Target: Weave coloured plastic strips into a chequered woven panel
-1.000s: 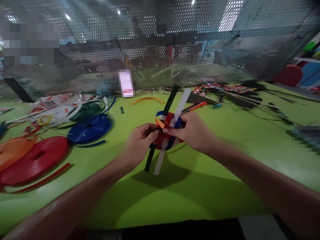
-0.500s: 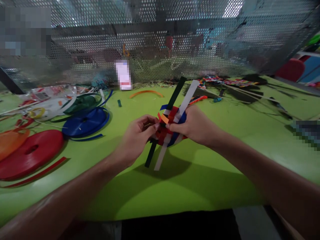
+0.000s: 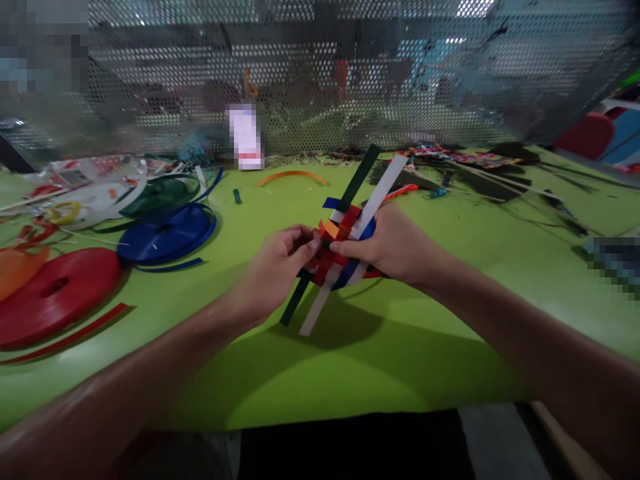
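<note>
Between my hands, above the table, is a woven piece of flat strips (image 3: pixel 345 230) in red, blue, white, dark green and orange. Dark green and white strip ends stick out past its top and bottom. My left hand (image 3: pixel 285 257) pinches its left side with thumb and fingertips near a short dark strip. With the thumb laid across the front, my right hand (image 3: pixel 395 243) grips the right side; its other fingers are hidden behind the weave. A small orange strip end (image 3: pixel 331 229) stands up close to both thumbs.
On the green table (image 3: pixel 350 380), a red strip roll (image 3: pixel 95 273), a blue roll (image 3: pixel 150 237) and a green roll (image 3: pixel 163 197) lie at left. A curved orange strip (image 3: pixel 293 175) lies behind my hands. Loose dark strips (image 3: pixel 493 183) spread at back right, before a perforated metal panel (image 3: pixel 310 73).
The woven piece has tilted slightly further to the right at its top, its lower strip ends swinging left. Both hands keep their hold. The whole view has shifted a little.
</note>
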### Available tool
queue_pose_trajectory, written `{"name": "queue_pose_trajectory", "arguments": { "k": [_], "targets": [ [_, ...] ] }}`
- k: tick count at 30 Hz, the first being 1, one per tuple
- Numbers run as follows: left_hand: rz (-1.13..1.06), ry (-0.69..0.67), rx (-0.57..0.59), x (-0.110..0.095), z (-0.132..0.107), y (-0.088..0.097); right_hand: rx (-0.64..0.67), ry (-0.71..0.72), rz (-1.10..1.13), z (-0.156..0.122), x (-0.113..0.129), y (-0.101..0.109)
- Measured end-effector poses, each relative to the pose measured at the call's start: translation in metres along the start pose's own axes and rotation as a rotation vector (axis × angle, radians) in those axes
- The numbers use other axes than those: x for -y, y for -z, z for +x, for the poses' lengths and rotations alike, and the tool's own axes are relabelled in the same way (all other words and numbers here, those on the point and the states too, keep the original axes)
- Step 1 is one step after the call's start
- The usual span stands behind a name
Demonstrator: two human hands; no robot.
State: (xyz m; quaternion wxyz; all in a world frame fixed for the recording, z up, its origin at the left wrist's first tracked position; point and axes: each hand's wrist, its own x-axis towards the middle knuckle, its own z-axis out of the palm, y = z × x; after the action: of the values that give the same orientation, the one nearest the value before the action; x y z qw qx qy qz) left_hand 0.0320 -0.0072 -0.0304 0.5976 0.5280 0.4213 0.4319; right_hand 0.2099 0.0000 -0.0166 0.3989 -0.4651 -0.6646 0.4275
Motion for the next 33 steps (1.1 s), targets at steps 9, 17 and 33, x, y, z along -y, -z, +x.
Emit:
{"name": "queue_pose_trajectory", "arguments": {
  "k": [9, 17, 33],
  "targets": [
    [-0.141, 0.022, 0.078, -0.0026, 0.0024, -0.0011, -0.043, -0.021, -0.1, 0.0004, 0.0009, 0.0026],
    [-0.058, 0.022, 0.013, 0.0018, 0.0032, 0.0016, -0.035, 0.033, -0.178, 0.0015, -0.005, 0.0049],
    [-0.022, -0.023, 0.026, 0.0047, 0.0025, 0.0002, -0.051, -0.016, -0.17, -0.0019, -0.0018, 0.0024]
  ]
}}
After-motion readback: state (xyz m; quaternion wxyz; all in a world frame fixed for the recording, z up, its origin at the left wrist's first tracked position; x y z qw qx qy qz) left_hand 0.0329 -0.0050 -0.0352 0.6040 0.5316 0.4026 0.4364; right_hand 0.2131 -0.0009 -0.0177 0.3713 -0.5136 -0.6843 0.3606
